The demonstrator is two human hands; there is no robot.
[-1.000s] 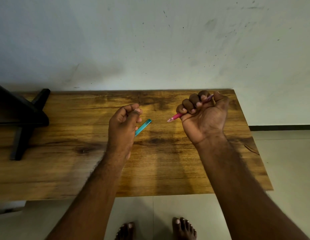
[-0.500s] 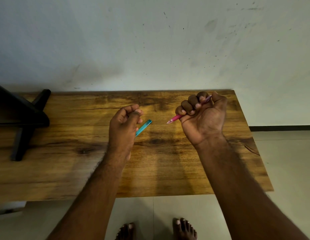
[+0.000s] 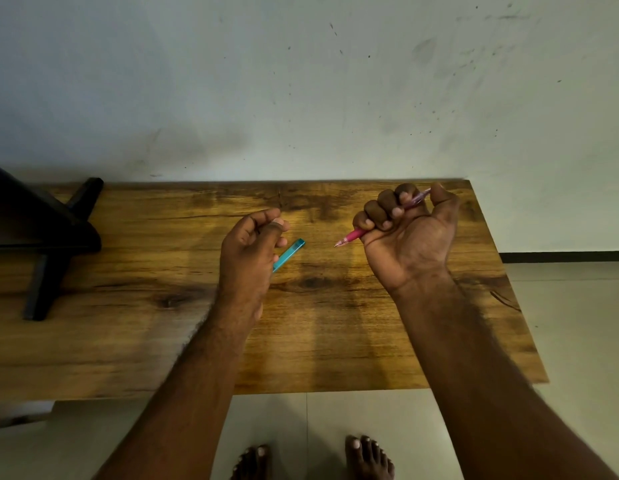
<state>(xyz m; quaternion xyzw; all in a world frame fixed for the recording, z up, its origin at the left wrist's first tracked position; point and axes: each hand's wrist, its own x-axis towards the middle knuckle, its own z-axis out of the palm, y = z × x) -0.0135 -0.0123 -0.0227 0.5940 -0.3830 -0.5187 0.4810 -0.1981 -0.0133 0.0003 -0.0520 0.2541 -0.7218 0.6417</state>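
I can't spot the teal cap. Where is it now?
In the head view, the teal cap sticks out from the left hand above the wooden table, left of the pink pen.

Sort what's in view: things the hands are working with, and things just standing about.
In hand:
left hand holds teal pen cap
right hand grips pink pen

Standing about:
wooden table
black stand at the table's left end
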